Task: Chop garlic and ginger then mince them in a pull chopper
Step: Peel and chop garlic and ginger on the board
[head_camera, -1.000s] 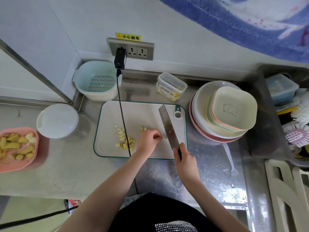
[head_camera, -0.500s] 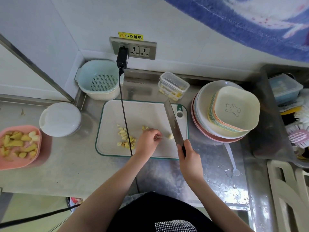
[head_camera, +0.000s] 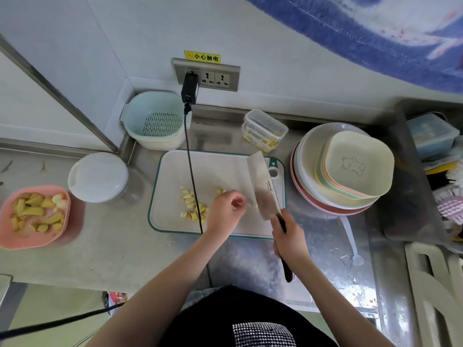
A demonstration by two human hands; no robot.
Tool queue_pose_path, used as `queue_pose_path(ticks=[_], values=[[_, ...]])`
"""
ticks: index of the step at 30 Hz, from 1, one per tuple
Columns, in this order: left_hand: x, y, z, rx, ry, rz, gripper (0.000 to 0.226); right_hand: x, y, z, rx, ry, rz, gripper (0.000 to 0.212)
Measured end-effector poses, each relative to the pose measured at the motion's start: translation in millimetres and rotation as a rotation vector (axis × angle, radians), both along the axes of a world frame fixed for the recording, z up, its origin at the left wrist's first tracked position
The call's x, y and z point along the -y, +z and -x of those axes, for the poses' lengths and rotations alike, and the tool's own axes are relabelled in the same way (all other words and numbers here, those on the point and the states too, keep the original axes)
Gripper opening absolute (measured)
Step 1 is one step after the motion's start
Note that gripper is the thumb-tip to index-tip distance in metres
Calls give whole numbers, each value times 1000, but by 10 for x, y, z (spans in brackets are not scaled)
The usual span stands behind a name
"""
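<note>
Fingers of my left hand (head_camera: 226, 211) curl over a small piece on the cutting board (head_camera: 172, 221), though blur hides exactly what they pinch. My right hand (head_camera: 290, 237) grips the cleaver (head_camera: 263, 186), blade tilted just beside them. Pale yellow chopped pieces (head_camera: 194, 207) lie left of my hand. A black cable (head_camera: 191, 166) crosses the board. Uncut chunks sit in the pink bowl (head_camera: 7, 234), well apart.

a kitchen: steel counter (head_camera: 112, 259), stacked bowls (head_camera: 355, 166) (pastel), cutting board (head_camera: 215, 169), wall socket (head_camera: 208, 75).
</note>
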State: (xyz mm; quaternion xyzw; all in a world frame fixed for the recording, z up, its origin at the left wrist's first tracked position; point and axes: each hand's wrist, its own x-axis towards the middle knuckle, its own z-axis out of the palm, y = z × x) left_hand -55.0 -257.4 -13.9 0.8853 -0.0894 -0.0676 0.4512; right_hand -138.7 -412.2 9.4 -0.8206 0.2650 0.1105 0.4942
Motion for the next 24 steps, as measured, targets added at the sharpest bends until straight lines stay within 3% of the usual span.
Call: queue_pose_path(ticks=[2, 4, 7, 11, 19, 24], values=[[23, 56, 36, 48, 90, 68, 6, -15, 56, 23, 55, -53, -45, 23], [-1, 82, 53, 103, 121, 54, 5, 14, 99, 46, 109, -76, 43, 22], [-63, 55, 56, 125, -69, -96, 14, 144, 116, 104, 138, -97, 185, 26], [28, 10, 32, 35, -248, -261, 28, 233, 121, 169, 94, -36, 225, 27], [-89, -10, 49, 90, -67, -237, 18, 1, 25, 68, 62, 202, 393, 21], [-230, -12, 90, 54, 5, -168, 18, -29, -108, -21, -67, 381, 573, 22]])
